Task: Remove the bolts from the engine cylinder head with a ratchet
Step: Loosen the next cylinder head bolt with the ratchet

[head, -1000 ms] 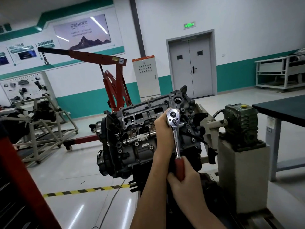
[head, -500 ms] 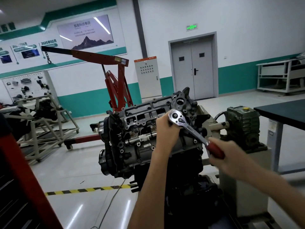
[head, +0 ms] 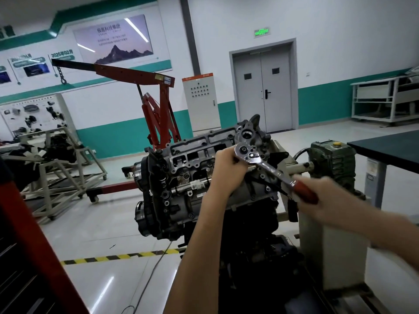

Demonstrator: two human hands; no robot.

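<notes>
The grey engine cylinder head sits tilted on a stand in the middle of the view, with several bolts on its face. A chrome ratchet with a red handle has its head against the cylinder head's upper right part. My left hand grips round the ratchet's head, hiding the socket and bolt under it. My right hand, blurred, holds the red handle, which points down and to the right.
A green gearbox on a grey pedestal stands right of the engine. A dark table is at far right. A red engine hoist stands behind. A red post fills the lower left. A cable crosses the floor.
The ratchet handle swung from pointing straight down up to the lower right, my right hand moving with it. My left hand stayed on the ratchet's head.
</notes>
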